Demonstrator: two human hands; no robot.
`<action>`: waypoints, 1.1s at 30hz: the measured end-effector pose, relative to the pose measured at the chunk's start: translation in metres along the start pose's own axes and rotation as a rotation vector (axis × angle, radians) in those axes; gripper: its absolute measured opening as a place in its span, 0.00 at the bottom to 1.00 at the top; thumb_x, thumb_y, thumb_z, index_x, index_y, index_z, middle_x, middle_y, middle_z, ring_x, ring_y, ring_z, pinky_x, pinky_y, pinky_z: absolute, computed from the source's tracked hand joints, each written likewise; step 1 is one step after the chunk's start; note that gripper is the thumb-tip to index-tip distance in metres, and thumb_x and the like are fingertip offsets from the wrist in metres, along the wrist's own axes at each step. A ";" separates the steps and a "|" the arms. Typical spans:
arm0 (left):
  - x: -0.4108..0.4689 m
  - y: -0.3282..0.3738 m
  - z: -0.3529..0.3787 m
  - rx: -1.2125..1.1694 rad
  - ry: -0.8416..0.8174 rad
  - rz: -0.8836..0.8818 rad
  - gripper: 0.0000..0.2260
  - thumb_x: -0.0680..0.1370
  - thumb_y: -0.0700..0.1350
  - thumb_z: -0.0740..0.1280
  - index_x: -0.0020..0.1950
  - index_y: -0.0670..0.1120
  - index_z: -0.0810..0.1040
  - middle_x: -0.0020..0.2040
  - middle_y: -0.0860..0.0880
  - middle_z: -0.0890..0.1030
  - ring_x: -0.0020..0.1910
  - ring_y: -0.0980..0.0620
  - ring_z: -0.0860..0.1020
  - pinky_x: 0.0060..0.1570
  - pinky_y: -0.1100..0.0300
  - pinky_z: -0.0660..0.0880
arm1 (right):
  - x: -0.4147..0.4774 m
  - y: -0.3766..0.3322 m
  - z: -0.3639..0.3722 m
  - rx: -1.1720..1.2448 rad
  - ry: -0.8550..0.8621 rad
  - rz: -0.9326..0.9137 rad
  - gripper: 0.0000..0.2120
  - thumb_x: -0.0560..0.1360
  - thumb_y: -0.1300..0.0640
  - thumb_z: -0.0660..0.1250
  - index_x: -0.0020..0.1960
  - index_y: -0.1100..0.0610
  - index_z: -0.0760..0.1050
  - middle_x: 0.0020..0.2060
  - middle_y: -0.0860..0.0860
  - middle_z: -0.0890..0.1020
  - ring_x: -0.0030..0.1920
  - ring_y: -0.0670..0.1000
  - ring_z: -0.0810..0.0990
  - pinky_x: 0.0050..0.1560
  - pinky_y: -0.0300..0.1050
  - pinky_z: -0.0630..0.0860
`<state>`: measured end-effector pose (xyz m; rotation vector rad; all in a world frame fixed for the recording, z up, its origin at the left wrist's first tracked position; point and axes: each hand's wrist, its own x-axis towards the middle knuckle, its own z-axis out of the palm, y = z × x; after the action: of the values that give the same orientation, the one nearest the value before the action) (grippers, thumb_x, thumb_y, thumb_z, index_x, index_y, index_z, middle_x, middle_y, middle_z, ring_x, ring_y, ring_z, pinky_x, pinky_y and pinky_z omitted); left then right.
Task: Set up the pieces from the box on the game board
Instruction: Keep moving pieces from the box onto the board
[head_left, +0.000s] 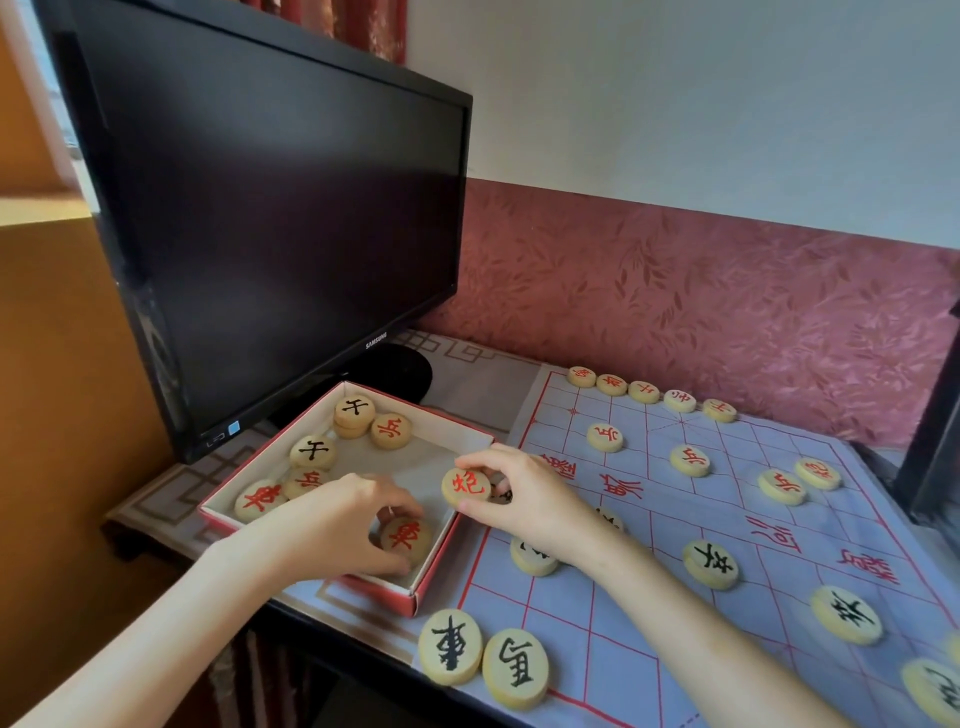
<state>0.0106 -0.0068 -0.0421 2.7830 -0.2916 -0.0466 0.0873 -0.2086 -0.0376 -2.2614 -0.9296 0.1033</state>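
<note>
We see one black Samsung monitor (270, 218), its screen dark, standing at the back left of the counter (478, 374). One xiangqi game board (769, 623), a pale sheet with red lines and red characters, lies to its right. One shallow red-walled box (387, 590) sits against the board's left edge, in front of the monitor's foot.

Two bare hands reach in. The left hand (353, 514) is down in the box's near corner, fingers curled round a red chariot piece (405, 536) lying flat there. The right hand (524, 493) pinches a red cannon piece (466, 487), tilted toward us, above the box's right wall.

Besides that chariot, we count six wooden discs in the box: two red soldiers (390, 430), one more red chariot, one black advisor (313, 452) alone, and another stacked on a disc whose face is hidden. On the board we count nine red pieces (689, 460): five in a row along the far edge, four ahead of it. The black pieces (710, 564) on the near side number at least six. Two sit at the near left corner and one lies partly under the right forearm. Others behind the right hand are too hidden to count.

A grey cloth (171, 499) with a fret pattern covers the counter. The wall (701, 104) behind is white above, with red leaf-patterned paper below.
</note>
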 end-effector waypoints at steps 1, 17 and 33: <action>0.000 -0.001 0.001 -0.005 -0.002 -0.006 0.24 0.68 0.58 0.71 0.62 0.58 0.72 0.57 0.60 0.75 0.53 0.62 0.73 0.54 0.67 0.72 | 0.000 0.001 0.001 0.001 0.002 -0.002 0.19 0.73 0.50 0.68 0.63 0.52 0.74 0.56 0.47 0.77 0.54 0.43 0.74 0.54 0.35 0.69; 0.012 0.000 0.001 -0.095 0.297 -0.080 0.23 0.67 0.53 0.74 0.60 0.55 0.74 0.55 0.57 0.75 0.50 0.60 0.74 0.47 0.74 0.70 | -0.008 0.008 -0.014 0.088 0.034 0.026 0.20 0.71 0.55 0.72 0.62 0.50 0.74 0.50 0.40 0.76 0.42 0.27 0.72 0.44 0.22 0.66; 0.049 0.048 0.006 -0.223 0.411 0.108 0.21 0.66 0.47 0.76 0.57 0.52 0.77 0.51 0.55 0.76 0.49 0.58 0.76 0.49 0.70 0.73 | -0.052 0.043 -0.066 0.112 0.131 0.174 0.21 0.71 0.55 0.72 0.63 0.46 0.73 0.50 0.38 0.76 0.48 0.38 0.75 0.50 0.30 0.70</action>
<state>0.0490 -0.0635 -0.0312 2.4758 -0.3076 0.4819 0.0946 -0.3015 -0.0232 -2.2129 -0.6421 0.0809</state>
